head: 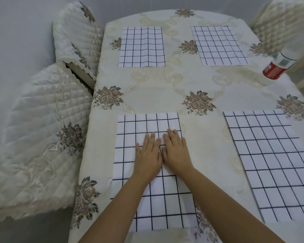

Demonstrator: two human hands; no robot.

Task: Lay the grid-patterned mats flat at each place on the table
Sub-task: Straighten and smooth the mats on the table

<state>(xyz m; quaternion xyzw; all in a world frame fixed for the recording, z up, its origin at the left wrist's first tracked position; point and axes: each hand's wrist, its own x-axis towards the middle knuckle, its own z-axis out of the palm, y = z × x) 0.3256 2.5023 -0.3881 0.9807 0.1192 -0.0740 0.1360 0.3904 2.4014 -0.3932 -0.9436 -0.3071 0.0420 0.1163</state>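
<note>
Several white mats with a dark grid lie flat on the floral tablecloth (191, 81). The near left mat (130, 130) is under both my hands. My left hand (148, 155) and my right hand (176, 153) rest palm down side by side on its middle, fingers straight and close together, holding nothing. Another mat (274, 163) lies at the near right, one (142, 47) at the far left and one (219, 45) at the far right.
A clear bottle with a red label (277, 65) stands tilted in view near the table's right edge. Chairs with quilted cream covers stand at the left (35, 137), far left (75, 37) and far right (284, 23).
</note>
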